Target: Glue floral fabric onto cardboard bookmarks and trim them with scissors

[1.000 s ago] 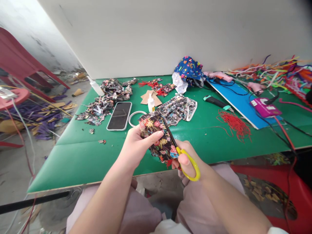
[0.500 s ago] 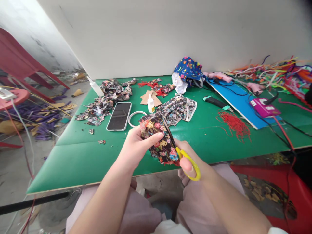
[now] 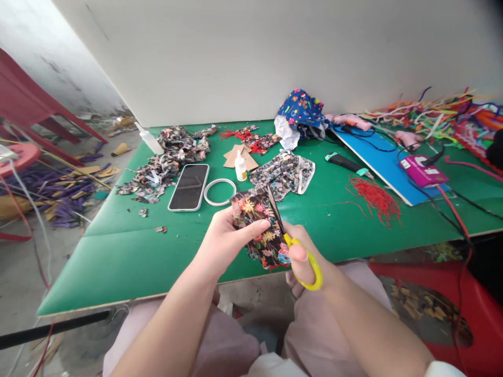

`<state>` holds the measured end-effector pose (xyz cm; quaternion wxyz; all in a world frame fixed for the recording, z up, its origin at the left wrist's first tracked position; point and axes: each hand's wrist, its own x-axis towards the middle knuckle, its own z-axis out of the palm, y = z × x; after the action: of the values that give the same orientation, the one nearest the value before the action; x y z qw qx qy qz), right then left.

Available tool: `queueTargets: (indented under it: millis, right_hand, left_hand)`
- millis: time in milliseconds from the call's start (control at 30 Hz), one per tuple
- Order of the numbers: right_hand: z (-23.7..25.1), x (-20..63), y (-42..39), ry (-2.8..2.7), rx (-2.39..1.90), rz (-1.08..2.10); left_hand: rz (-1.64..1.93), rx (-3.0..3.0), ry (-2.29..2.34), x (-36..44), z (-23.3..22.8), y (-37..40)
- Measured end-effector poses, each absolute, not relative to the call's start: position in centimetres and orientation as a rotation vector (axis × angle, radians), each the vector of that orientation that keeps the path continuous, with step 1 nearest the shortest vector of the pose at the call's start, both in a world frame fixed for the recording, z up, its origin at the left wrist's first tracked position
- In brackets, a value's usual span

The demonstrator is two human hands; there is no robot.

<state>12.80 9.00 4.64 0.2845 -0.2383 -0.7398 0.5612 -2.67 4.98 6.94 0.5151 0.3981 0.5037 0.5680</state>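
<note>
A piece of black floral fabric (image 3: 261, 225) is pinched in my left hand (image 3: 228, 235), thumb lying on top of it. Some red thread shows at its lower edge. My right hand (image 3: 306, 256) grips yellow-handled scissors (image 3: 312, 269), whose dark blades lie along the right edge of the fabric and look nearly closed. Just beyond the fabric are a white ring (image 3: 220, 192), a small white glue bottle (image 3: 240, 166) and a flat patterned cloth piece (image 3: 283, 173). My right fingers are partly hidden behind the scissors and fabric.
On the green table (image 3: 118, 262), a phone (image 3: 189, 187) and crumpled fabric scraps (image 3: 181, 144) lie left. To the right are red threads (image 3: 375, 199), a utility knife (image 3: 348, 164), a blue board (image 3: 377, 157), a magenta box with cables (image 3: 422, 170) and pink glue guns (image 3: 351, 122).
The fabric and scissors have shifted slightly right in relation to the table, and more of the white ring shows. The blades look closer together. Both hands keep their hold.
</note>
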Motion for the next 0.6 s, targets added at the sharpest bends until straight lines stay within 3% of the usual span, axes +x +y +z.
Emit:
queueTargets:
  millis: [600]
  right_hand:
    - [5.0, 12.83, 8.66, -2.041, -0.697, 1.339]
  left_hand:
    - [1.342, 0.995, 1.265, -2.83, 6.84, 4.84]
